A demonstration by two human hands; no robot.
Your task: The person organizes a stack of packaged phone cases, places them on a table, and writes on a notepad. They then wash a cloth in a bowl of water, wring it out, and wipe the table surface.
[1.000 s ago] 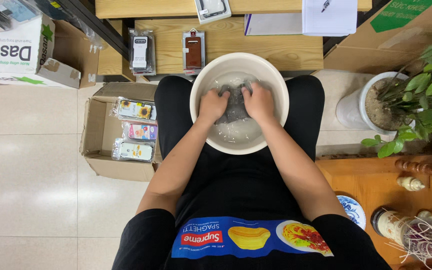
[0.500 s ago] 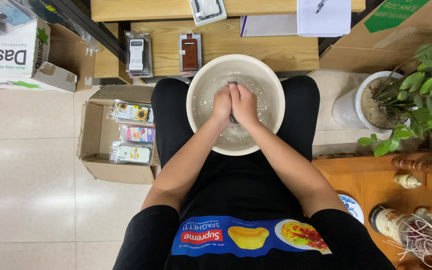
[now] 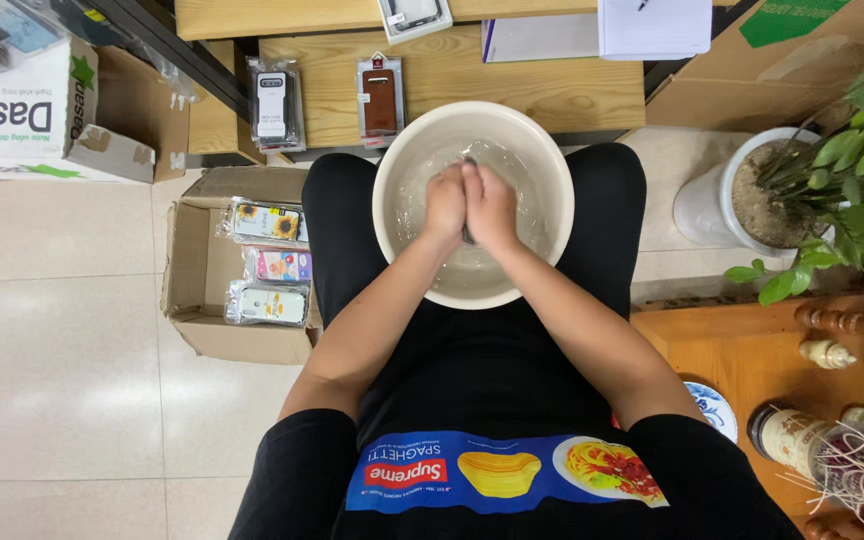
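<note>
- Since a second ago the two hands have come together: they were spread apart over a dark cloth in the basin, and now they press side by side at the middle of the water.
- The left hand [image 3: 444, 205] and the right hand [image 3: 492, 207] touch along their inner edges, fingers curled in, closed on a small dark cloth [image 3: 468, 232] of which only a thin strip shows between and just under them.
- Both hands sit inside the white basin [image 3: 392, 230], which holds clear water and rests on the person's lap between the knees.
- The forearms run up from the bottom of the view and meet over the basin.
- To the person's left, on the tiled floor, an open cardboard box [image 3: 184, 290] holds three packaged phone cases [image 3: 270, 262] laid in a column.
- Beyond the basin, a wooden shelf [image 3: 552, 85] carries two more packaged cases [image 3: 379, 92] side by side, well apart from the hands.
- To the right stands a white pot [image 3: 707, 205] with a green-leaved plant [image 3: 852, 190], near the basin but not touching it.
</note>
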